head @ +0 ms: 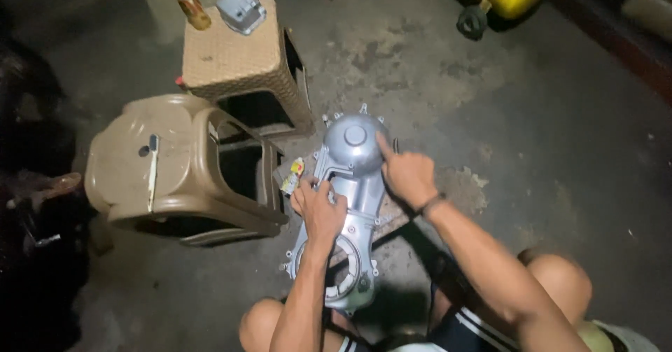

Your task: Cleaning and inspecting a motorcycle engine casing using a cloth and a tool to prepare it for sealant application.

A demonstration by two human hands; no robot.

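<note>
Both hands press flat on a grey metal engine cover (348,184): the left hand (318,208) lies open on its middle, and the right hand (406,173) points one finger at its domed end. At frame centre on the concrete floor (546,149), its long axis runs from lower centre up, dome uppermost, beside a brown plastic stool (133,170).

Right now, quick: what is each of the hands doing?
Left hand: lying on the grey metal engine cover, fingers curled over it; a grip cannot be told.
Right hand: open, forefinger pressing the cover's domed end.
</note>
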